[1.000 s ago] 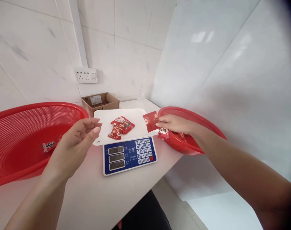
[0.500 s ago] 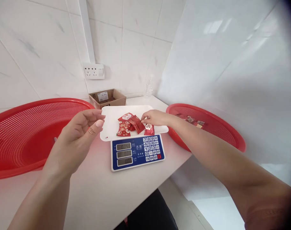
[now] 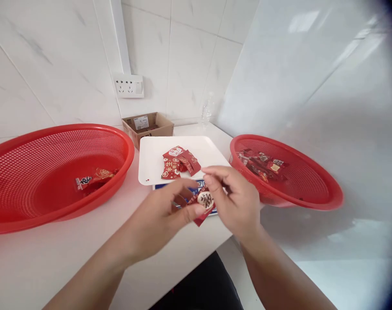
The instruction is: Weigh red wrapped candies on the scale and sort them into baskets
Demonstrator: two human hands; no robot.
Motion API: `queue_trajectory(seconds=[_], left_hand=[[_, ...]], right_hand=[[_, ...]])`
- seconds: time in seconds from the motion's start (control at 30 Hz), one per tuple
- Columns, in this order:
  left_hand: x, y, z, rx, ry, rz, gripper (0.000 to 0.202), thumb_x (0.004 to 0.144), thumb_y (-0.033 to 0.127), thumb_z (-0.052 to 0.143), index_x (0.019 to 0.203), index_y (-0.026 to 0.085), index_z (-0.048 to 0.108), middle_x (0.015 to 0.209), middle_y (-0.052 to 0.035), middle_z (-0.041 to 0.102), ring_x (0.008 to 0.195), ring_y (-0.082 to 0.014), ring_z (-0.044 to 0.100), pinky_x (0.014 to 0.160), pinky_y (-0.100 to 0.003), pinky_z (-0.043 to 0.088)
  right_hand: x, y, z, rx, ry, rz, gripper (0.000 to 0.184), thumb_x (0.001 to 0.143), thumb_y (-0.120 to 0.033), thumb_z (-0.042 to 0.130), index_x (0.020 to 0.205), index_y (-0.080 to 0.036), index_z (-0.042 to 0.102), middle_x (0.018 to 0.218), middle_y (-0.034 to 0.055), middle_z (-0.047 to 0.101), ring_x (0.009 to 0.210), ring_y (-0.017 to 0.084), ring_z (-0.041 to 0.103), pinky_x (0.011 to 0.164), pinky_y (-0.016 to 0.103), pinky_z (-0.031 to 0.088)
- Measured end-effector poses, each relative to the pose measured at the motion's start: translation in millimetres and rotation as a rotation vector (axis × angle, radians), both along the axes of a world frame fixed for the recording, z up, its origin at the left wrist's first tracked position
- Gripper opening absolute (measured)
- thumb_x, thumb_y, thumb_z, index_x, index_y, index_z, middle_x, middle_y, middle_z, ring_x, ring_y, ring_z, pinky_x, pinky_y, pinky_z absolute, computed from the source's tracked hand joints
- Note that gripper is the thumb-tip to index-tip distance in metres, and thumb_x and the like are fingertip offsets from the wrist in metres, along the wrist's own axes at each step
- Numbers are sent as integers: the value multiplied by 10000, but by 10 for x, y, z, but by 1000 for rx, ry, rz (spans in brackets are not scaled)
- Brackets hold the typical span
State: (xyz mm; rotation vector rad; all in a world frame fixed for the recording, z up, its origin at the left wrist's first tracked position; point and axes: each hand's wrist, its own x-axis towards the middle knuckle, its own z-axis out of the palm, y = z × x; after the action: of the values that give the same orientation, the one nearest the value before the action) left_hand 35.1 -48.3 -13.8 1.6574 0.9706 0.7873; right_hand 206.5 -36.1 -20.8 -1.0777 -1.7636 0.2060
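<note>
Both hands meet in front of the scale [image 3: 157, 186] over a small red candy packet [image 3: 203, 202] with a white round mark. My left hand [image 3: 165, 215] pinches its left side with thumb and fingers. My right hand [image 3: 236, 200] pinches its right side. Behind them the scale's white tray [image 3: 150, 165] carries several red packets [image 3: 179, 161]. The hands hide most of the scale's blue keypad.
A large red mesh basket [image 3: 54, 142] at the left holds a few packets [image 3: 92, 178]. A smaller red basket [image 3: 312, 193] at the right holds several packets [image 3: 262, 165]. A cardboard box [image 3: 149, 125] and a wall socket [image 3: 129, 86] sit behind. The counter's edge runs just below my hands.
My right hand left a packet on the tray and drew back toward me with another one. My left hand came across and took hold of that packet's other side.
</note>
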Motion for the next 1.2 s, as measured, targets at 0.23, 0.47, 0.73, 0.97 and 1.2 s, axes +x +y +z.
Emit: queue_trajectory(seconds=[0.23, 0.47, 0.73, 0.97, 1.2], left_hand=[[292, -203, -78, 107, 177, -83, 103, 892, 332, 482, 857, 235, 492, 838, 21, 658, 715, -142, 584, 586, -261, 403], [421, -303, -56, 158, 234, -191, 167, 900, 328, 463, 767, 229, 443, 714, 31, 584, 605, -129, 512, 503, -243, 331], [437, -293, -126, 229, 194, -118, 185, 911, 316, 438, 755, 231, 389, 691, 33, 550, 593, -124, 488, 506, -256, 332], [355, -214, -125, 273, 248, 4, 183, 915, 345, 438, 771, 232, 437, 738, 34, 591, 634, -136, 527, 515, -255, 342], [15, 27, -19, 450, -156, 510, 302, 826, 322, 613, 1099, 273, 492, 1171, -32, 566, 1079, -198, 566, 855, -342, 509]], right_hand=[[281, -317, -87, -115, -28, 131, 165, 886, -284, 551, 1032, -274, 628, 728, -8, 661, 602, 120, 610, 540, 226, 505], [714, -475, -89, -395, 112, 340, 140, 809, -393, 655, 785, -257, 629, 683, 14, 622, 599, 138, 594, 507, 237, 502], [704, -392, -18, -502, 129, 428, 94, 803, -348, 665, 800, -255, 657, 714, 25, 629, 615, 138, 606, 508, 228, 516], [529, -271, -63, -389, 130, 357, 78, 823, -274, 635, 763, -225, 623, 676, 0, 602, 601, 117, 574, 514, 223, 485], [307, 293, 127, -234, -41, 29, 76, 838, -231, 582, 859, -210, 653, 861, 24, 686, 783, 154, 634, 682, 280, 506]])
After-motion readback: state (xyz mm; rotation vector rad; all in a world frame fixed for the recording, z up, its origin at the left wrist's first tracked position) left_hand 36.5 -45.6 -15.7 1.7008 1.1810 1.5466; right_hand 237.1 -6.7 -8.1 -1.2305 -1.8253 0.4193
